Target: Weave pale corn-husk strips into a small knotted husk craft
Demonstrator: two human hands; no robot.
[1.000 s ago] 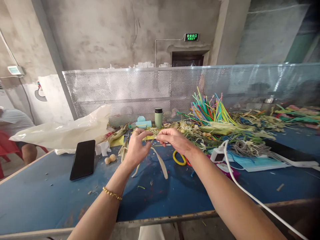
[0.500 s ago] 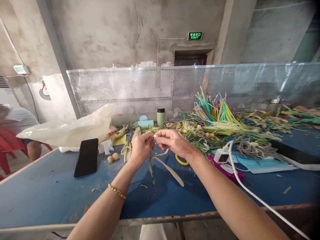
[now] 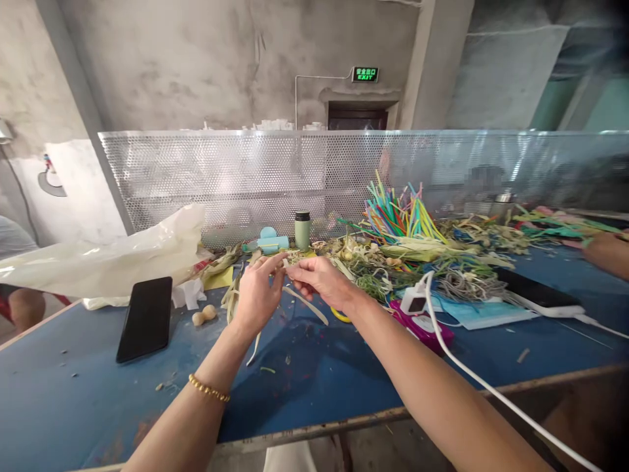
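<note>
Close together over the blue table, both my hands work on pale dried corn husk strips. My left hand (image 3: 259,288) is closed at the thumb and fingers around the husk, its index finger reaching toward the right fingertips. The husk strip (image 3: 310,305) sticks out to the right below the hands, and a thin end hangs beneath the left one. My right hand (image 3: 319,280) pinches the husk's upper end, where a small whitish bit shows between the fingertips. The exact grip is partly hidden by the fingers. A yellow ring (image 3: 341,315) lies under my right wrist.
Left are a black phone (image 3: 145,319), wooden beads (image 3: 204,315) and a plastic bag (image 3: 108,265). Behind stand a green bottle (image 3: 302,231) and colourful pipe cleaners (image 3: 400,213). A white cable (image 3: 484,380) crosses at right, near a power bank (image 3: 538,294). Another person's hand (image 3: 608,254) shows far right.
The view has turned right, bringing another person's hand in at the right edge. My left fingers have spread a little at the husk, and its strips hang differently.
</note>
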